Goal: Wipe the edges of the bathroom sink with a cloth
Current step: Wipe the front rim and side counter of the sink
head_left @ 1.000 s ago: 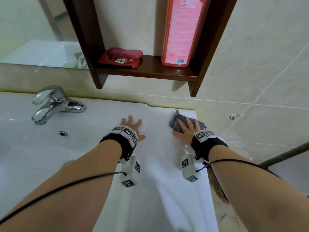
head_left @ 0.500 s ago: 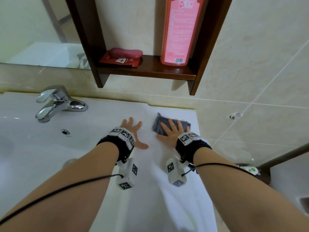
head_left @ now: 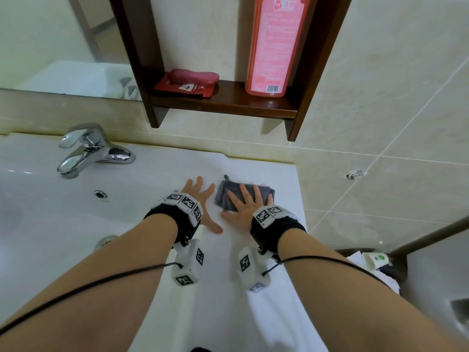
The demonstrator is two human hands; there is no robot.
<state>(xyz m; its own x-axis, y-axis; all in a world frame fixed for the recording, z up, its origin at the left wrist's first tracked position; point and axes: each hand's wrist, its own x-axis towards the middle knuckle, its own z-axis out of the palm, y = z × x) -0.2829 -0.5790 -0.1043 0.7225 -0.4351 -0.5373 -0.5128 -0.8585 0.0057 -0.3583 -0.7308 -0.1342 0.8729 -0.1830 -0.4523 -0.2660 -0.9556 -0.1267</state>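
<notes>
Sink point(head_left: 162, 174): white basin with a broad flat rim; its right rear corner lies under both hands.
Wall point(head_left: 380, 97): beige tiles behind and to the right of the sink.
Mirror point(head_left: 50, 47): upper left, above the back of the sink.
Shelf point(head_left: 223, 102): dark wood, fixed to the wall above the rim.
Bottle point(head_left: 274, 41): tall and pink, upright on the right side of the shelf.
Faucet point(head_left: 94, 148): chrome, on the back rim, well left of the hands.
Left hand point(head_left: 203, 201): palm down on the bare rim just left of the cloth, fingers point(head_left: 193, 184) straight and spread, holding nothing.
Right hand point(head_left: 243, 204): flat on top of the cloth, fingers point(head_left: 245, 193) straight and apart, pressing it down.
Cloth point(head_left: 223, 199): dark grey and folded, on the rim near the right rear corner, partly covered by the right hand.
Soap point(head_left: 194, 76): pink bar on a red packet point(head_left: 182, 88), on the left side of the shelf.
Overflow hole point(head_left: 100, 193): small metal ring in the basin wall below the faucet.
</notes>
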